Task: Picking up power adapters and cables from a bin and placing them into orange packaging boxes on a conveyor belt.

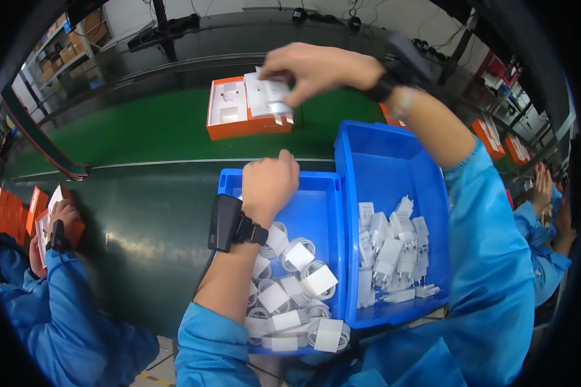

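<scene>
My right hand [297, 71] reaches over an open orange box [228, 132] with a white inner tray [228, 97], and its fingers grip a white charger plug [277, 97], slightly blurred, with its pins pointing down. Beneath the plug is the box's other half, with a white sheet or card [255, 97]. Closed and knuckles up, my left hand [271, 180] hovers over the far part of a blue bin [323, 184]; anything inside its fingers is hidden. Coiled white cables with paper bands [299, 255] fill the near part of that bin.
A second blue bin [394, 145] on the right holds several white charger plugs [388, 255]. The box rests on a green belt [155, 129] beyond the dark table [148, 219]. At left, a co-worker's hands [61, 216] handle orange boxes; another person [542, 200] is at right.
</scene>
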Available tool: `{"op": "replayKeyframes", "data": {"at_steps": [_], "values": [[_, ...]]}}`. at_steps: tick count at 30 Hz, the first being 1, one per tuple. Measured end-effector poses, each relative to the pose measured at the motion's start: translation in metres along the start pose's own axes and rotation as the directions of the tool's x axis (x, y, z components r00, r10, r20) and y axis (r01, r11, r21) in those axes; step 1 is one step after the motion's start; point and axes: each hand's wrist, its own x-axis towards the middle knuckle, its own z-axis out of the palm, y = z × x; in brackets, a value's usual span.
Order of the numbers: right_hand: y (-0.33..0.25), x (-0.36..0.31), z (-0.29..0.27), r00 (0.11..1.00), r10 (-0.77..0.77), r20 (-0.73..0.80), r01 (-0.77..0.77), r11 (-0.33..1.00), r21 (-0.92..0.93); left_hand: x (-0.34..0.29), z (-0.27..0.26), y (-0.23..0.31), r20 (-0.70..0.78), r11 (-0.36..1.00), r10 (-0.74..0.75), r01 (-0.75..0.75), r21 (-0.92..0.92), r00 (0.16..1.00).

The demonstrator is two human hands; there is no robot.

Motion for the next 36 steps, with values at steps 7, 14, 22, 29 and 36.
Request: {"op": "replayKeyframes", "data": {"at_steps": [7, 14, 22, 29, 36], "values": [[0.065, 0.108, 0.072, 0.971, 0.191, -0.146, -0.214, 0.963, -0.165, -0.003, 0.003, -0.001, -0.031, 0.999, 0.026, -0.028, -0.043, 0.999], [0.101, 0.116, 0.12, 0.956, 0.268, -0.12, -0.289, 0.934, -0.21, -0.002, 0.011, -0.004, -0.08, 0.997, 0.033, -0.039, -0.065, 0.996], [0.118, 0.103, 0.136, 0.918, 0.357, -0.17, -0.378, 0.919, -0.114, -0.002, 0.008, -0.005, -0.094, 0.998, 0.048, -0.052, -0.041, 0.994], [0.128, 0.091, 0.142, 0.899, 0.419, -0.124, -0.422, 0.907, 0.01, -0.002, 0.006, -0.004, -0.049, 0.999, 0.033, -0.035, -0.039, 0.998], [0.124, 0.085, 0.137, 0.894, 0.424, -0.146, -0.439, 0.894, -0.091, -0.003, 0.006, -0.006, -0.034, 0.999, 0.03, -0.031, -0.029, 0.999]]}}
